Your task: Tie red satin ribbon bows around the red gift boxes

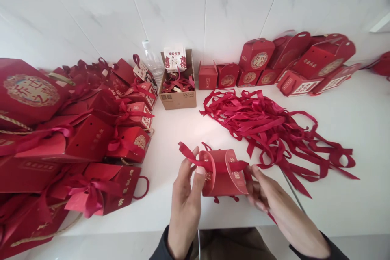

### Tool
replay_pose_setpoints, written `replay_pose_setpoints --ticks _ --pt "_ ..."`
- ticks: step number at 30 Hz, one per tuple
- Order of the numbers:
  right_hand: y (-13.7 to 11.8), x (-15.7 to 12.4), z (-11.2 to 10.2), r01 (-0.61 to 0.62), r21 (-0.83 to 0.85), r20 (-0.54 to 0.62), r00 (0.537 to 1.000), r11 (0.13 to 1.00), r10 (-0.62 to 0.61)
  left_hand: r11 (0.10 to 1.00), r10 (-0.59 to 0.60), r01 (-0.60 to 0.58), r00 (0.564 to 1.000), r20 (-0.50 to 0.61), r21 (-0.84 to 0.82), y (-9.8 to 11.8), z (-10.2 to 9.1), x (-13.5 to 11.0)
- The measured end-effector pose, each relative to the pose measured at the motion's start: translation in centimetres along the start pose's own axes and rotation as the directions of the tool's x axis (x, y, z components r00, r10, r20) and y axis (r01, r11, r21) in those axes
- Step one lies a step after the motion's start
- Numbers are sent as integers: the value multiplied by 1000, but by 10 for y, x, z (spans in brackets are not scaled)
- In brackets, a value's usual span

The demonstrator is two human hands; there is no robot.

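Observation:
A small red gift box (224, 187) sits near the table's front edge, its two rounded flaps folded toward each other on top. A dark red ribbon (239, 165) passes through the flaps, with an end sticking out on each side. At the box's left side, my left hand (186, 197) is closed, pinching the ribbon between thumb and fingers. My right hand (265, 191) is closed around the ribbon at the right side, its fingers against the box. Short twisted cords show at the box's front and back edges. Part of the right fingers is hidden.
Finished-looking boxes with bows (91, 191) crowd the left. A cardboard carton (179, 100) and a clear bottle (154, 63) stand by the wall. Loose ribbons (252, 115) lie in a heap behind my right hand. More red boxes (257, 55) line the back right.

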State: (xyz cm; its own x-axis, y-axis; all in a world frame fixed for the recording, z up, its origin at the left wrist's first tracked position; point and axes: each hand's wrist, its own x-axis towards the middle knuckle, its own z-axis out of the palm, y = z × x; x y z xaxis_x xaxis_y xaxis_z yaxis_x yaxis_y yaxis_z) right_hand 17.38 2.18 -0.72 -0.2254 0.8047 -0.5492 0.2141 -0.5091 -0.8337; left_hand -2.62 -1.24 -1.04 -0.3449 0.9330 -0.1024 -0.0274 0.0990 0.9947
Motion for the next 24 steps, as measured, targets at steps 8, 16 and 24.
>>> replay_pose_setpoints --ticks 8,16,24 --pt "-23 9 6 285 510 -178 958 812 -225 915 -34 -45 982 -188 -400 15 9 7" --pt "-35 1 2 430 77 -239 884 899 -402 918 15 -87 982 -187 -388 34 10 10" --pt "-76 -10 15 605 -174 6 789 777 -614 972 110 -82 987 118 -220 36 24 22"
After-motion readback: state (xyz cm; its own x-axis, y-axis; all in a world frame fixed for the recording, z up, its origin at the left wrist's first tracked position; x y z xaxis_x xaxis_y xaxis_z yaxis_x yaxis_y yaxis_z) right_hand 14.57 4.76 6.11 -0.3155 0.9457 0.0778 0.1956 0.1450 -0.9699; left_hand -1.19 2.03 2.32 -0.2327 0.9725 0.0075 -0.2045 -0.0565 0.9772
